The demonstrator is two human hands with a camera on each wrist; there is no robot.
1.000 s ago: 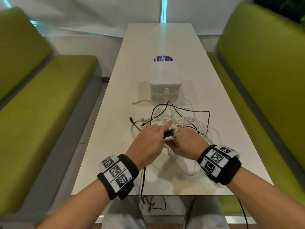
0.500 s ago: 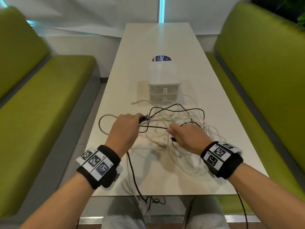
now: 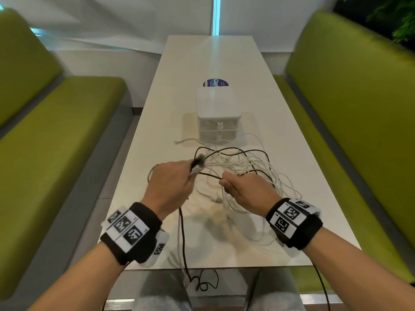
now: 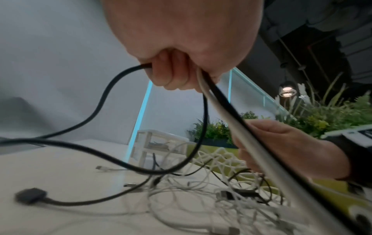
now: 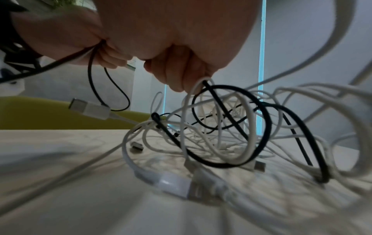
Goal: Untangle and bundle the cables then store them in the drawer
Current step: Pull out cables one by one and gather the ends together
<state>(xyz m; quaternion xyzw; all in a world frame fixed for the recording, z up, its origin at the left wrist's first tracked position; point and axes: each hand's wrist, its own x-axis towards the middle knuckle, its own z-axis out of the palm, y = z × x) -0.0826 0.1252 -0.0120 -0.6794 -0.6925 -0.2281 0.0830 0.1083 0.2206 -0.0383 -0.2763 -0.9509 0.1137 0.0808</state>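
A tangle of white and black cables (image 3: 251, 167) lies mid-table in front of a small white drawer unit (image 3: 219, 104), whose drawers are closed. My left hand (image 3: 190, 173) grips a black cable (image 3: 208, 175) and a white one, with plug ends sticking out past the fingers. In the left wrist view the black cable (image 4: 201, 127) loops down from that fist (image 4: 177, 74) to a black plug (image 4: 30, 194) on the table. My right hand (image 3: 224, 182) pinches the same black cable a short way to the right; its fingers (image 5: 185, 74) also hook a white loop (image 5: 187, 103).
The white table (image 3: 157, 131) is long and narrow, with green benches on the left (image 3: 56, 142) and right (image 3: 350, 113). A blue round sticker (image 3: 215, 83) lies behind the drawer unit. Black and white cable ends (image 3: 183, 243) hang over the near edge.
A second ago both hands met at the tangle. The left hand has pulled left with the black cable, stretching a short length between the hands. Since half a second ago little has moved.
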